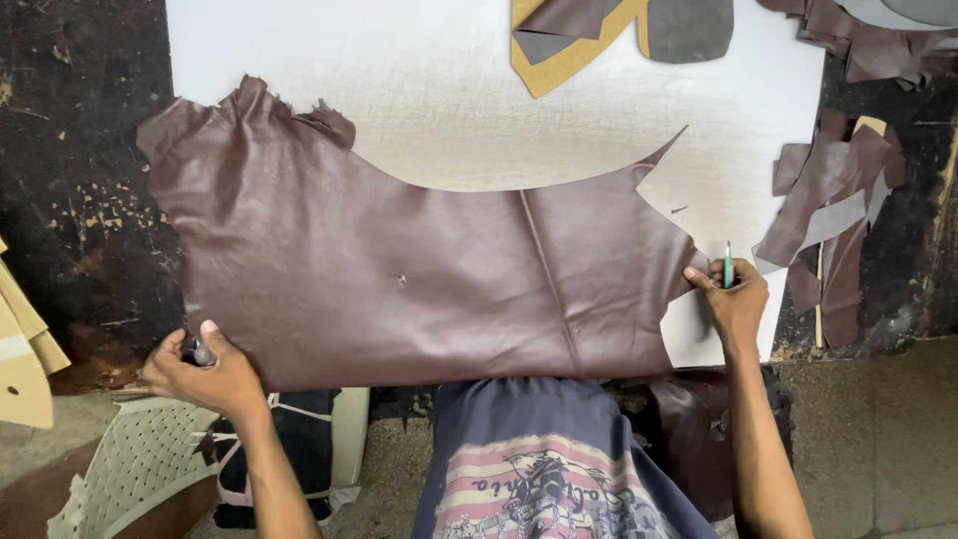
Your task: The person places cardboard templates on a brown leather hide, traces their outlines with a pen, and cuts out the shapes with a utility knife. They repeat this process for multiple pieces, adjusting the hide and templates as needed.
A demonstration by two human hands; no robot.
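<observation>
A large dark brown leather hide (399, 269) lies spread over a white cutting board (449, 90), its far edge cut in a curve. My left hand (200, 371) grips the hide's near left corner. My right hand (733, 294) pinches the hide's right edge and also holds a thin teal pen-like tool (727, 266) upright between the fingers.
Tan and grey pattern pieces (589, 35) lie at the board's far edge. Brown leather scraps (833, 200) pile on the dark table at right. Cream pattern cards (20, 349) sit at left. A white woven plastic chair (140, 459) stands below the table at left.
</observation>
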